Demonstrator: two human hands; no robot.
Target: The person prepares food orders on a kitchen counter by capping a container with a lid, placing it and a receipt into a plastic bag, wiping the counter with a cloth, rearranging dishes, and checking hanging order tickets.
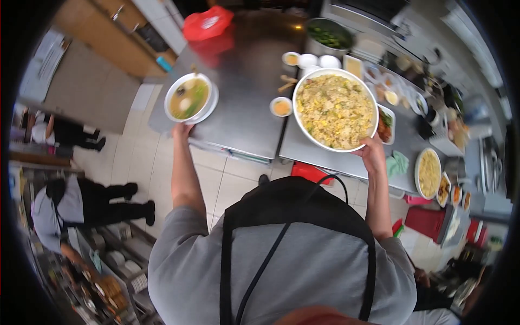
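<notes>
My left hand [183, 130] grips the near edge of a white soup bowl [188, 98], which holds broth with greens and pale round pieces; a plate shows beneath it. On the right, my right hand [371, 154] is closed on the lower right rim of a large round white dish of fried rice [336, 111]. The rice dish is over the steel counter [244, 81], and whether it rests there is unclear. Small cups with orange contents [281, 107] stand left of the rice. Partly hidden behind the dish is a white tray of reddish food [385, 125].
A red plastic bag [208, 23] and a pot of greens [328, 37] are at the far side. At right are a green cloth [397, 163] and an oval dish of pale food [428, 173]. Two people [95, 201] work at left, another at lower right.
</notes>
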